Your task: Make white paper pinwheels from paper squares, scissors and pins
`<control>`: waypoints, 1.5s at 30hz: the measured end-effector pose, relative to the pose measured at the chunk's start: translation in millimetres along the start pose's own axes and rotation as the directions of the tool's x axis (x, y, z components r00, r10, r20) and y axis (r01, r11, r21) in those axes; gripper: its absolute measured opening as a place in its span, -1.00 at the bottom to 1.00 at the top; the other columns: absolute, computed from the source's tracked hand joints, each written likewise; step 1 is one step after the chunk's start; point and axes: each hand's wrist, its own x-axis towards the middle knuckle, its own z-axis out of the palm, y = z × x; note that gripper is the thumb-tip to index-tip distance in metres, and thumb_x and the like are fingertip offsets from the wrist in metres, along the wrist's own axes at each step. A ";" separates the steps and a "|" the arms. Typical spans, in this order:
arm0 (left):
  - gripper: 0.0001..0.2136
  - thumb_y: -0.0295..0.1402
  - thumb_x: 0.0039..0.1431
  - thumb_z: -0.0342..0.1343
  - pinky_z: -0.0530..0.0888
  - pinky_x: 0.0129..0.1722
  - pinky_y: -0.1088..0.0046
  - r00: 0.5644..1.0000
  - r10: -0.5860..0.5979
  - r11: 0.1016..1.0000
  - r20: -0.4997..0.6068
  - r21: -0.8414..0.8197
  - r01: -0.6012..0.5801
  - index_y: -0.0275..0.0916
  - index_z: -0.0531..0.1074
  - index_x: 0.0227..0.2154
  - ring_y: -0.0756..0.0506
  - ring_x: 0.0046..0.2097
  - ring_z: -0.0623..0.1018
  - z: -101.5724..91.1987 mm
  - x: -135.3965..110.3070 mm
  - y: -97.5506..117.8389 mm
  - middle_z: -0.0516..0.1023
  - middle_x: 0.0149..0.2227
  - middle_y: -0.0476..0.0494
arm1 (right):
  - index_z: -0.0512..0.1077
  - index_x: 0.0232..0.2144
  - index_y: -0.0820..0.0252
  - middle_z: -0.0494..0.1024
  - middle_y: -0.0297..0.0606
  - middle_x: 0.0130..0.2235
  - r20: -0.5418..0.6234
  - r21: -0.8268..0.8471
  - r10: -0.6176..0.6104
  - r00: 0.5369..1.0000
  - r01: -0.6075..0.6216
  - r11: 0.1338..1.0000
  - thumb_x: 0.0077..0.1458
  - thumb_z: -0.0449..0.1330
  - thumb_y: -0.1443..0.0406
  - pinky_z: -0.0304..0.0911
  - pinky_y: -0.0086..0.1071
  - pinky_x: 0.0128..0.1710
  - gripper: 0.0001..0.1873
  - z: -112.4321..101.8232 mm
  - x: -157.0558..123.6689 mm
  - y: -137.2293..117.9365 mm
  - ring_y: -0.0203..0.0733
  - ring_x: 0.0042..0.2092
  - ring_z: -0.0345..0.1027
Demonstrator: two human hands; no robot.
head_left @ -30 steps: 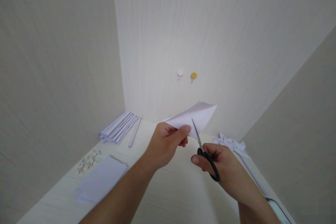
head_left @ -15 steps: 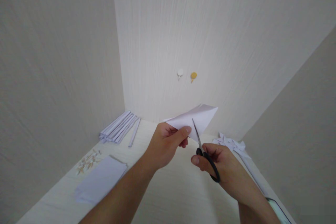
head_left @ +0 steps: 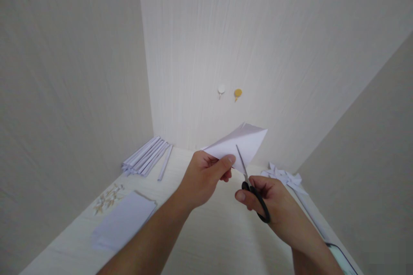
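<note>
Between thumb and fingers, my left hand (head_left: 209,176) pinches a folded piece of white paper (head_left: 251,142) above the table. My right hand (head_left: 267,200) grips black-handled scissors (head_left: 247,180), thumb and fingers in the loops. One blade shows across the front of the paper, pointing up and away; the other blade is hidden behind the sheet. The paper's right part stands up beyond the blade, ending in a point at the right.
At the left lie several rolled paper sticks (head_left: 145,157), a heap of small white-and-tan pieces (head_left: 109,198) and a stack of white paper (head_left: 127,221). Paper scraps (head_left: 282,176) lie at the right, near a dark-edged device (head_left: 342,258). White (head_left: 221,89) and yellow hooks (head_left: 238,93) hang on the wall.
The upper edge of the folded paper has risen and shifted slightly left. Both hands and the scissors are almost where they were.
</note>
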 end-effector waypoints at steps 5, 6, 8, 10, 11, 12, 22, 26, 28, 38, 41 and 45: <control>-0.65 -0.20 0.18 0.20 0.36 -0.46 0.49 1.000 0.003 1.000 -0.002 -0.008 -0.003 -0.30 0.45 -0.62 0.03 -0.52 0.41 -0.2 -0.3 -1.1 0.47 -0.61 -0.05 | 0.25 -0.61 0.16 0.14 -0.48 -0.60 -0.001 0.002 -0.005 1.000 0.005 1.000 -0.12 0.41 -0.05 -0.08 -0.43 -0.55 -0.47 -0.5 -0.6 2.1 -0.37 -0.52 -0.06; -0.66 -0.20 0.18 0.20 0.35 -0.46 0.49 1.000 0.001 1.000 -0.003 -0.009 -0.001 -0.30 0.45 -0.62 0.03 -0.52 0.41 -0.1 -0.5 -1.1 0.47 -0.61 -0.05 | 0.25 -0.62 0.16 0.13 -0.49 -0.60 -0.002 0.005 -0.006 1.000 0.006 1.000 -0.12 0.41 -0.05 -0.09 -0.43 -0.55 -0.47 -0.6 -0.5 2.6 -0.37 -0.52 -0.06; -0.66 -0.20 0.17 0.20 0.35 -0.47 0.49 1.000 -0.007 1.000 -0.002 -0.013 0.007 -0.31 0.45 -0.63 0.03 -0.52 0.41 0.4 -0.6 -0.8 0.46 -0.61 -0.05 | 0.25 -0.62 0.16 0.12 -0.49 -0.61 -0.004 0.016 -0.007 1.000 0.007 1.000 -0.13 0.42 -0.05 -0.10 -0.43 -0.56 -0.47 -0.3 -0.1 3.0 -0.37 -0.53 -0.08; -0.67 -0.21 0.17 0.20 0.34 -0.47 0.49 1.000 -0.013 1.000 0.005 -0.021 0.013 -0.31 0.45 -0.62 0.03 -0.52 0.40 0.8 -0.4 -0.5 0.45 -0.62 -0.04 | 0.25 -0.62 0.16 0.11 -0.50 -0.61 -0.005 0.033 -0.008 1.000 0.008 0.999 -0.14 0.43 -0.05 -0.10 -0.43 -0.56 -0.47 0.1 0.2 2.3 -0.38 -0.53 -0.09; -0.67 -0.21 0.17 0.20 0.34 -0.47 0.49 1.000 -0.015 1.000 0.008 -0.021 0.016 -0.31 0.45 -0.62 0.04 -0.52 0.40 0.9 -0.3 -0.3 0.45 -0.62 -0.04 | 0.25 -0.62 0.16 0.11 -0.50 -0.60 -0.005 0.041 -0.009 1.000 0.009 0.999 -0.15 0.43 -0.04 -0.10 -0.43 -0.56 -0.47 0.3 0.3 1.7 -0.38 -0.53 -0.10; -0.67 -0.21 0.17 0.20 0.34 -0.47 0.50 1.000 -0.017 1.000 0.012 -0.019 0.017 -0.31 0.45 -0.62 0.04 -0.52 0.40 1.0 -0.1 -0.3 0.45 -0.62 -0.04 | 0.25 -0.62 0.16 0.11 -0.50 -0.60 -0.005 0.047 -0.008 1.000 0.008 0.999 -0.15 0.44 -0.03 -0.10 -0.43 -0.56 -0.47 0.5 0.3 1.0 -0.38 -0.53 -0.10; -0.67 -0.21 0.18 0.21 0.34 -0.47 0.50 1.000 -0.018 1.000 0.016 -0.017 0.019 -0.31 0.45 -0.61 0.04 -0.52 0.41 0.7 -0.5 -0.4 0.46 -0.61 -0.03 | 0.27 -0.62 0.16 0.14 -0.48 -0.61 -0.022 0.045 -0.010 1.000 0.011 0.999 -0.16 0.45 -0.02 -0.09 -0.43 -0.56 -0.49 0.6 0.9 2.9 -0.37 -0.53 -0.06; -0.67 -0.21 0.18 0.21 0.34 -0.47 0.51 1.000 -0.006 1.000 0.014 -0.029 0.007 -0.31 0.45 -0.61 0.04 -0.52 0.41 1.0 0.0 -0.2 0.46 -0.61 -0.03 | 0.28 -0.61 0.16 0.16 -0.47 -0.60 -0.016 0.041 -0.022 1.000 0.022 0.999 -0.15 0.43 -0.03 -0.08 -0.43 -0.56 -0.49 0.8 2.1 4.6 -0.36 -0.52 -0.04; -0.67 -0.21 0.18 0.21 0.34 -0.47 0.50 1.000 -0.004 1.000 0.012 -0.031 0.004 -0.31 0.45 -0.61 0.04 -0.52 0.41 0.9 0.4 -0.3 0.46 -0.61 -0.03 | 0.28 -0.62 0.16 0.15 -0.48 -0.60 -0.014 0.035 -0.021 1.000 0.021 0.999 -0.14 0.43 -0.03 -0.08 -0.43 -0.56 -0.49 0.3 1.7 5.0 -0.36 -0.52 -0.05; -0.66 -0.21 0.17 0.19 0.35 -0.46 0.49 1.000 0.015 1.000 -0.011 -0.015 -0.015 -0.30 0.45 -0.63 0.04 -0.53 0.41 -0.7 2.2 0.1 0.46 -0.63 -0.04 | 0.25 -0.58 0.16 0.12 -0.50 -0.58 0.080 -0.004 -0.017 0.997 0.017 1.000 -0.05 0.39 -0.04 -0.11 -0.42 -0.54 -0.49 -2.8 0.8 5.8 -0.38 -0.51 -0.09; -0.67 -0.22 0.14 0.19 0.34 -0.47 0.48 0.998 0.024 1.000 -0.050 0.005 -0.024 -0.29 0.44 -0.65 0.03 -0.54 0.40 -2.6 3.5 2.2 0.44 -0.64 -0.04 | 0.27 -0.57 0.17 0.11 -0.51 -0.58 0.164 -0.043 0.018 0.986 -0.011 0.999 -0.06 0.41 -0.01 -0.15 -0.42 -0.55 -0.50 -10.7 -1.8 9.9 -0.38 -0.51 -0.10; -0.62 -0.22 0.12 0.17 0.31 -0.46 0.48 0.992 0.050 0.996 -0.119 0.080 -0.041 -0.27 0.36 -0.74 0.03 -0.54 0.37 -8.0 5.6 5.2 0.39 -0.67 -0.03 | 0.36 -0.57 0.19 0.18 -0.49 -0.59 0.152 -0.069 0.005 0.988 0.006 0.998 -0.09 0.45 0.05 -0.11 -0.43 -0.54 -0.56 -30.7 -6.4 16.7 -0.39 -0.52 -0.03</control>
